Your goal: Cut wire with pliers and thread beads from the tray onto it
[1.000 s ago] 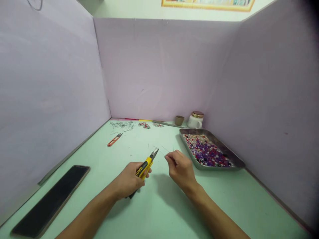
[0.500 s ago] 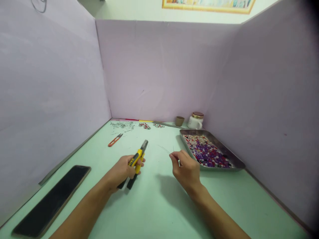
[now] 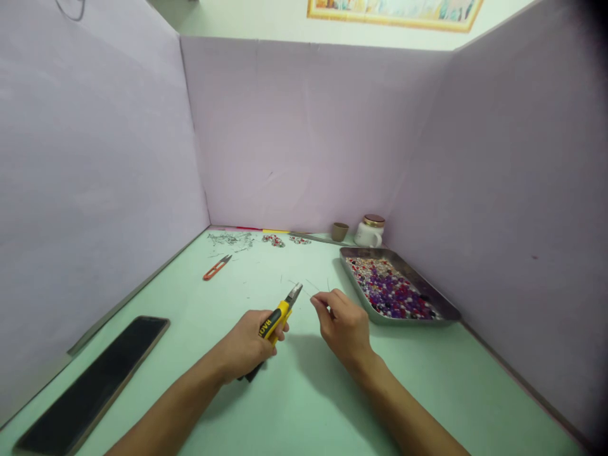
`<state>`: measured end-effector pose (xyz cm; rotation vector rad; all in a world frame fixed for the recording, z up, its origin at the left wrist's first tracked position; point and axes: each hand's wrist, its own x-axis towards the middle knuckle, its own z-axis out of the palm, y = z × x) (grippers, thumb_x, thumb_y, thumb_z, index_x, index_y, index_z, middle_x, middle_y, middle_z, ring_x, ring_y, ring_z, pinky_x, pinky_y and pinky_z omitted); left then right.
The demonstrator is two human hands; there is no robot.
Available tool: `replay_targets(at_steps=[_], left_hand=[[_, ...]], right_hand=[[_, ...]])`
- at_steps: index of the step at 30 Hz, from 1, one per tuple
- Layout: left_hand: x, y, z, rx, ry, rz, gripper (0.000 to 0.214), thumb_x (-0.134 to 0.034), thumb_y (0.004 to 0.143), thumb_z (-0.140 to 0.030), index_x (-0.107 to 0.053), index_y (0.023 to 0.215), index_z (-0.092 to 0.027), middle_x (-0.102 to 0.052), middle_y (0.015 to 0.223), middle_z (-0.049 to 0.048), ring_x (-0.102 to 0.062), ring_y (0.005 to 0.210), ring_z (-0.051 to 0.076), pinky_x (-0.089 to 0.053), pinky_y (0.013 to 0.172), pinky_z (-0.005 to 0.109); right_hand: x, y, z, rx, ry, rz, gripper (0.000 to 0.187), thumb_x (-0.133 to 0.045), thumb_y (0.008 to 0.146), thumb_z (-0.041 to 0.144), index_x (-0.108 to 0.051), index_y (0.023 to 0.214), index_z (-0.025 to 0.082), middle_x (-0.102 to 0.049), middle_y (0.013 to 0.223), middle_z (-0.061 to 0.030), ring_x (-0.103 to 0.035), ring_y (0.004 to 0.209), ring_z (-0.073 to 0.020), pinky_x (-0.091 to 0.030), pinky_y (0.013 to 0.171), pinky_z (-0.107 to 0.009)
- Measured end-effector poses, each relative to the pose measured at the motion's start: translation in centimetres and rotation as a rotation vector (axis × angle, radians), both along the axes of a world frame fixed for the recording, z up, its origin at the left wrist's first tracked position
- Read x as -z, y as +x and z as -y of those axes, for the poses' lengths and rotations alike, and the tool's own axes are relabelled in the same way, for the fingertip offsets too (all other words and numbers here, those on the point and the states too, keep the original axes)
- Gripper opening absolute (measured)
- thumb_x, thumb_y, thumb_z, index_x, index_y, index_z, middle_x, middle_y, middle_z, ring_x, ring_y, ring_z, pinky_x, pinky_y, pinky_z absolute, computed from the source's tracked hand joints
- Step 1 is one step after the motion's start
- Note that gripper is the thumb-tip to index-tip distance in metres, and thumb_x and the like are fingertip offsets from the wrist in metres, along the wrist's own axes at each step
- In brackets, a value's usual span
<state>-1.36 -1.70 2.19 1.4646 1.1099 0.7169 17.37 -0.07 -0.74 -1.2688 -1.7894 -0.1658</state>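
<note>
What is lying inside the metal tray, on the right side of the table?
The metal tray holds many small beads: purple, red, white and dark ones, with paler ones toward the far end. Whatever lies beneath the top beads is covered and cannot be seen.

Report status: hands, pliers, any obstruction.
Left hand gripping yellow-black pliers. Right hand pinching thin strand. Bead tray off right, not between hands.

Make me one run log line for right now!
left hand: gripping yellow-black pliers; right hand: pinching thin wire; tray: holding beads; orange snips: on table
</note>
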Motion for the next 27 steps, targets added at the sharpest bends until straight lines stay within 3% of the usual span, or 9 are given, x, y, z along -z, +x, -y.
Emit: replay_targets(at_steps=[6,12,15,20,23,27], left_hand=[[-0.6,-1.8,-1.0,-0.179,0.076,-0.035,0.02,-0.044,0.048,-0.008,-0.051,0.066,-0.016,-0.057,0.083,0.0032,-0.051,0.066,0.015,-0.04,0.061,0.028],[-1.6,-3.1,-1.6,-0.361,0.079,-0.051,0.021,-0.051,0.055,-0.015,-0.056,0.075,-0.014,-0.057,0.077,0.004,-0.053,0.063,0.016,-0.043,0.062,0.031],[-1.4,-3.8,-2.1,-0.422,0.065,-0.028,0.021,-0.052,0.053,-0.016,-0.056,0.074,-0.013,-0.057,0.08,0.0057,-0.054,0.065,0.017,-0.044,0.063,0.032],[-1.0,-4.0,-2.2,-0.324,0.061,0.095,0.022,-0.045,0.045,-0.007,-0.051,0.064,-0.015,-0.055,0.093,0.0068,-0.051,0.084,0.02,-0.042,0.072,0.033],[-0.9,-2.9,-1.5,-0.178,0.025,0.031,0.028,-0.042,0.045,-0.006,-0.051,0.07,-0.016,-0.053,0.081,0.0026,-0.048,0.074,0.016,-0.04,0.066,0.029],[-0.5,-1.3,-0.5,0.01,0.064,-0.083,0.027,-0.038,0.045,-0.004,-0.045,0.068,-0.018,-0.043,0.067,-0.0027,-0.039,0.06,0.011,-0.031,0.053,0.022]], right_hand=[[-0.4,0.4,-0.3,-0.113,-0.105,-0.135,0.019,-0.045,0.077,0.021,-0.057,0.062,0.018,-0.052,0.055,-0.0006,-0.046,0.05,-0.0113,-0.035,0.05,-0.022],[-0.2,1.1,-0.5,-0.08,-0.278,-0.191,0.016,-0.05,0.072,0.024,-0.06,0.06,0.017,-0.057,0.055,-0.0015,-0.049,0.049,-0.0123,-0.035,0.046,-0.023],[-0.4,1.1,-0.5,-0.132,-0.398,-0.28,0.016,-0.051,0.07,0.026,-0.06,0.06,0.018,-0.056,0.051,-0.0004,-0.048,0.046,-0.0118,-0.036,0.044,-0.022],[-1.2,0.5,-0.6,-0.179,-0.697,-0.703,0.015,-0.055,0.065,0.028,-0.056,0.057,0.015,-0.049,0.047,0.0027,-0.043,0.036,-0.0077,-0.032,0.036,-0.02],[-1.3,0.4,-0.7,-0.215,-0.72,-0.905,0.015,-0.059,0.061,0.028,-0.055,0.056,0.014,-0.049,0.047,0.0033,-0.039,0.034,-0.0054,-0.029,0.034,-0.019],[-1.1,0.4,-0.7,-0.238,-0.723,-1.005,0.015,-0.061,0.058,0.026,-0.055,0.056,0.013,-0.049,0.046,0.0037,-0.038,0.033,-0.0044,-0.028,0.033,-0.018]])
